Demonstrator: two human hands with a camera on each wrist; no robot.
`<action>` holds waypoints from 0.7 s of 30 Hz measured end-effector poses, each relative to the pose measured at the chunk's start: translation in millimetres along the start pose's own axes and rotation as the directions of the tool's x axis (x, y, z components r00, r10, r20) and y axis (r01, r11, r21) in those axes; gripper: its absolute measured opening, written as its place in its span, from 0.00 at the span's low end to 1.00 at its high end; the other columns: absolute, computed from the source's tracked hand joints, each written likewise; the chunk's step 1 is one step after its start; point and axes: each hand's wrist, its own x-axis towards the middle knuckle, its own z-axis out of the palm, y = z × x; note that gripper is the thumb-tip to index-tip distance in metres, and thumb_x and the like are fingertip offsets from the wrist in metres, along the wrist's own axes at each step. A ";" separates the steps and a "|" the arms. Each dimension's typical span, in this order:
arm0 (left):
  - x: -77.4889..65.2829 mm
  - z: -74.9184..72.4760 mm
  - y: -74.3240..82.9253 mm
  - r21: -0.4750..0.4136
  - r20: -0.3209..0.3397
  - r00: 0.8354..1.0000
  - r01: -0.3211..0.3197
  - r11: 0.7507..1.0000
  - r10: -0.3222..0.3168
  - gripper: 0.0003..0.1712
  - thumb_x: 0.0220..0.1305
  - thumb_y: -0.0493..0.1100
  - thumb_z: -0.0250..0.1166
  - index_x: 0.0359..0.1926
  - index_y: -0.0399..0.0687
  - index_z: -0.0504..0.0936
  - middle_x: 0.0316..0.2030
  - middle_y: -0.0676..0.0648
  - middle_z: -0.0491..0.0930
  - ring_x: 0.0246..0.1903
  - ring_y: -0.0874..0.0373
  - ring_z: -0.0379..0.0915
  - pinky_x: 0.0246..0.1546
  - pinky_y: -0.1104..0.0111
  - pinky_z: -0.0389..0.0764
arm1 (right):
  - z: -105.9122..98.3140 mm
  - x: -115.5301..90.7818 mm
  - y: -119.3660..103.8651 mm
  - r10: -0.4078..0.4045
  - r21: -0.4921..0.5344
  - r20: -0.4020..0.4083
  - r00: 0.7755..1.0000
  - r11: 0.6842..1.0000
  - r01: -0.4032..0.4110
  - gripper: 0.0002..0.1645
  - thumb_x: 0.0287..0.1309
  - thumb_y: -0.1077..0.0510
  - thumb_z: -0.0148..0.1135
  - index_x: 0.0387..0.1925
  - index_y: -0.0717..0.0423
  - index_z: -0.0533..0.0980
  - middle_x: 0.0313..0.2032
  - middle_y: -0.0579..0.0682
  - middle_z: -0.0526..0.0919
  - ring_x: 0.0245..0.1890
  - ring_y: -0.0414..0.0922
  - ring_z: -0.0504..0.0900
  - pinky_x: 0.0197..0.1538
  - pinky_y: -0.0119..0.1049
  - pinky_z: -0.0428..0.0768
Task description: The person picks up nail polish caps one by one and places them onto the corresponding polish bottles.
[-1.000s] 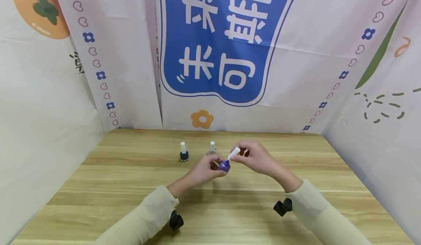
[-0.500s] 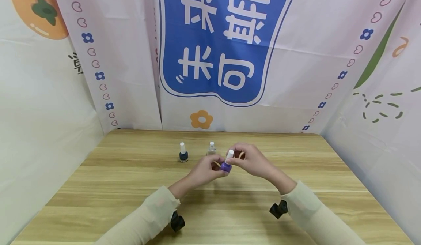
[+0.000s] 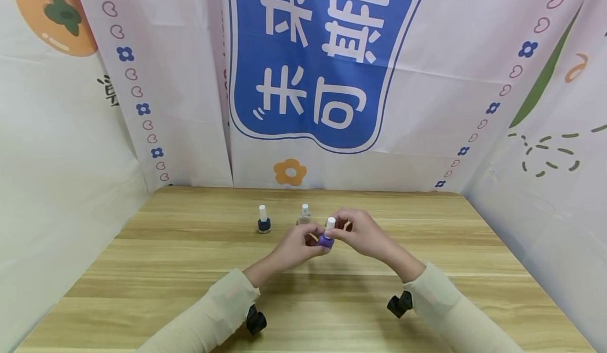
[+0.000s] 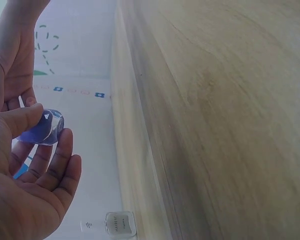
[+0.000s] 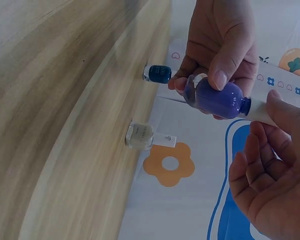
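Note:
A purple nail polish bottle (image 5: 222, 99) is held above the table between both hands. My left hand (image 3: 295, 246) grips its glass body, thumb on the near side and fingers behind, as the left wrist view also shows on the bottle (image 4: 44, 129). With thumb and index finger my right hand (image 3: 359, 232) pinches the white cap (image 3: 330, 224), which sits over the neck; in the right wrist view a bit of purple neck shows between cap (image 5: 260, 111) and body. The other fingers of the right hand (image 5: 280, 170) curl loosely below the cap.
Behind the hands, a dark blue nail polish bottle (image 3: 264, 224) and a clear one (image 3: 304, 216) stand upright on the wooden table (image 3: 199, 247), both with white caps. Printed cloth (image 3: 189, 105) hangs along the table's back and sides.
One second ago the right hand held the white cap tilted and lifted off the purple bottle's neck. Now it is upright over the neck, and the right hand has moved slightly left.

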 end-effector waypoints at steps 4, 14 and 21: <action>-0.6 0.4 0.9 0.000 -0.004 1.000 -0.006 1.000 0.006 0.12 0.59 0.38 0.71 0.44 0.43 0.82 0.37 0.50 0.81 0.32 0.58 0.77 0.31 0.69 0.81 | 3.7 -1.0 1.4 0.013 -0.009 -0.042 0.999 1.000 -0.013 0.06 0.60 0.54 0.67 0.30 0.50 0.79 0.27 0.42 0.78 0.29 0.42 0.75 0.30 0.35 0.76; -0.9 0.5 2.1 0.001 -0.008 1.000 0.010 1.000 -0.010 0.14 0.60 0.40 0.71 0.46 0.43 0.81 0.37 0.50 0.81 0.32 0.58 0.78 0.31 0.68 0.81 | 12.5 -1.3 5.0 0.052 0.000 -0.125 0.991 0.999 -0.052 0.14 0.56 0.51 0.71 0.26 0.51 0.74 0.25 0.43 0.78 0.26 0.42 0.75 0.26 0.34 0.77; 0.1 -0.4 3.0 -0.010 -0.005 1.000 0.004 1.000 -0.004 0.11 0.60 0.38 0.70 0.43 0.43 0.81 0.37 0.50 0.80 0.32 0.58 0.78 0.31 0.68 0.81 | 4.7 -1.0 4.5 0.031 0.016 -0.065 0.997 0.999 -0.030 0.11 0.56 0.52 0.71 0.34 0.53 0.78 0.29 0.44 0.78 0.31 0.43 0.76 0.31 0.36 0.78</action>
